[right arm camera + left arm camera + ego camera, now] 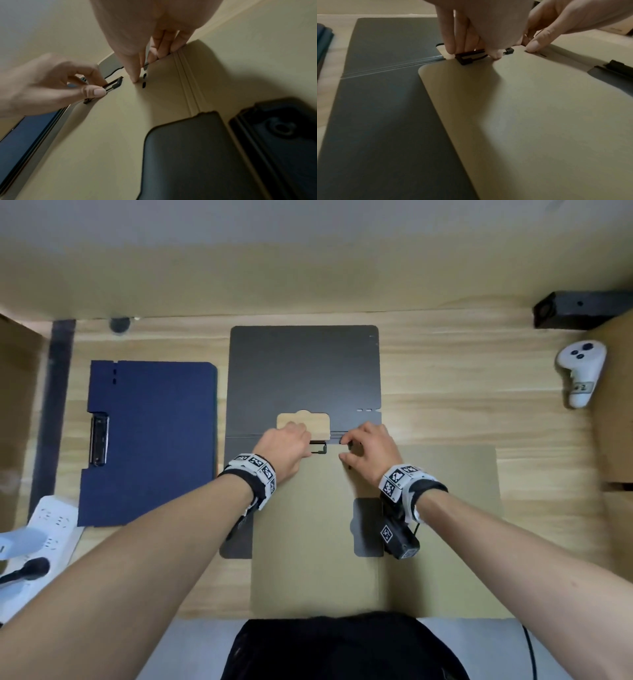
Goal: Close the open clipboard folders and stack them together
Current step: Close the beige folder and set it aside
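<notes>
On the wooden table (445,392), the grey folder (303,368) lies open and serves as landmark. Overlapping its near half lies the tan folder (342,542), unfolded too; left of it, the blue folder (150,440) looks closed. At the grey folder's hinge, the left hand (286,448) pinches the black clip (318,447); the right hand (371,451) grips the tan edge. Closing and stacking remain.

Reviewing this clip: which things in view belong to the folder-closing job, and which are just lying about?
Belong to the job:
grey folder, lying open
tan folder, on top of it
blue folder
black clip, pinched by left hand
right hand, on the tan folder's edge

Lying about:
white controller
power strip
black box
</notes>
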A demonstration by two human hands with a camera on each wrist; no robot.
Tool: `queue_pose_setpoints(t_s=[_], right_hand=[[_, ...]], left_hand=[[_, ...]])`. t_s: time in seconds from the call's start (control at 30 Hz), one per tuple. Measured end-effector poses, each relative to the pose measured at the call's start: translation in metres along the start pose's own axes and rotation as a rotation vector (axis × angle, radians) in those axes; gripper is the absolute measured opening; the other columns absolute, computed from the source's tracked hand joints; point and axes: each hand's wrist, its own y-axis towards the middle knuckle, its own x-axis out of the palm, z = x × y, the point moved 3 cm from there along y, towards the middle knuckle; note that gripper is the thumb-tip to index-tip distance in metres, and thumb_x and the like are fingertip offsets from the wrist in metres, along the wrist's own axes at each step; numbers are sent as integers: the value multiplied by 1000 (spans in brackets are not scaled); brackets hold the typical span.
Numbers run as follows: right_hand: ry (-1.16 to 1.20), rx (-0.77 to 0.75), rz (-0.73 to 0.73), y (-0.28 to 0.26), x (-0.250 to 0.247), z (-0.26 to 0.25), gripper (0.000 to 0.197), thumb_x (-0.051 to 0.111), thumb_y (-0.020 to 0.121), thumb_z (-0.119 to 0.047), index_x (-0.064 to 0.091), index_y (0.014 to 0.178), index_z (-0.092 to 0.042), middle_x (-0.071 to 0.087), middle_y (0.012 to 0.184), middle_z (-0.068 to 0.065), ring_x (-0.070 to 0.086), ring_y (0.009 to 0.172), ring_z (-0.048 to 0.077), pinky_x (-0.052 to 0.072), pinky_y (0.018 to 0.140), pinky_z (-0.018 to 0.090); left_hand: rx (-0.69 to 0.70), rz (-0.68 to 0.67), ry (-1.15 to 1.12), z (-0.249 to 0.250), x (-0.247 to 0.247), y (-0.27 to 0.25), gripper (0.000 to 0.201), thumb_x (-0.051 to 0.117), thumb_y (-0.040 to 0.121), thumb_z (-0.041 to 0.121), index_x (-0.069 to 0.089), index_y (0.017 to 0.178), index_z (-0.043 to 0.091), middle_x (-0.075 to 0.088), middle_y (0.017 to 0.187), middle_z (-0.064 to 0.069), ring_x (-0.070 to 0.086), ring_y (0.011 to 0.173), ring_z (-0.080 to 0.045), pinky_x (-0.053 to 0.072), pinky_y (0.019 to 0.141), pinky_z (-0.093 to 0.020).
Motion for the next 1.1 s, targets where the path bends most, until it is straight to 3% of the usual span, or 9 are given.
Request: queue_pose_setpoints(t_s=[0.2, 0.33, 0.4, 0.5, 0.63, 0.77, 0.83, 0.93, 1.1], right_hand=[[28, -12, 53, -3, 7, 3, 26, 73, 80, -38, 64, 102, -27, 56, 105, -3, 46, 104, 22, 38, 89, 33], [20, -11, 55, -11, 12, 6, 27, 74, 80, -37, 64, 102, -26, 56, 107, -3, 46, 107, 23, 35, 90, 32], [6, -4, 58, -17, 15, 6, 27, 74, 80, -36, 63, 102, -26, 55, 108, -3, 46, 108, 23, 35, 90, 32], [-17, 22, 66, -26, 22, 6, 28, 73, 81, -36, 62, 104, -25, 54, 110, -3, 45, 109, 23, 37, 92, 34], [-63, 28, 54, -31, 24, 2, 29, 71, 83, -38, 58, 107, -26, 52, 114, -3, 43, 110, 23, 37, 93, 35], [-135, 40, -57, -24, 7, -7, 35, 71, 81, -36, 55, 111, -26, 50, 119, -1, 42, 116, 23, 38, 96, 36], [-156, 34, -110, -27, -3, -11, 41, 72, 81, -31, 55, 117, -24, 50, 122, 1, 43, 118, 24, 41, 99, 37], [-166, 14, -127, -43, -12, -12, 45, 68, 82, -22, 54, 125, -22, 50, 126, 3, 43, 120, 24, 42, 99, 37], [-135, 46, 65, -87, -16, 2, 35, 58, 88, -16, 56, 123, -14, 56, 123, 8, 50, 115, 29, 43, 100, 37]], left_hand=[[68, -20, 60, 2, -4, -2, 21, 75, 80, 27, 63, 76, 9, 62, 77, -7, 63, 71, -26, 26, 45, -27], [81, 25, 64, 3, -3, -3, 25, 81, 72, 29, 63, 71, 11, 60, 73, -5, 62, 66, -24, 24, 43, -24], [63, 43, 69, 3, -3, -4, 24, 78, 76, 30, 63, 73, 11, 61, 75, -5, 63, 70, -24, 25, 44, -25], [30, 35, 40, 3, 0, -3, 20, 62, 90, 29, 62, 88, 9, 62, 91, -8, 62, 87, -27, 32, 49, -31], [-68, 35, -17, 3, -2, -6, 25, 52, 96, 34, 58, 101, 10, 58, 106, -6, 55, 104, -26, 37, 56, -35], [-224, -53, -201, -3, -13, -11, 29, 51, 97, 32, 59, 113, 9, 53, 117, -8, 48, 117, -28, 46, 75, -41], [-272, -75, -294, -8, -14, -22, 26, 51, 95, 24, 60, 115, 11, 53, 119, -8, 49, 118, -28, 49, 84, -45], [-329, -19, -420, -16, -12, -50, 32, 47, 91, 14, 59, 121, 15, 53, 122, -5, 49, 117, -26, 50, 87, -46], [-432, -20, -444, -27, 8, -100, 19, 43, 92, 20, 59, 101, 13, 59, 104, -6, 60, 94, -30, 47, 72, -36]])
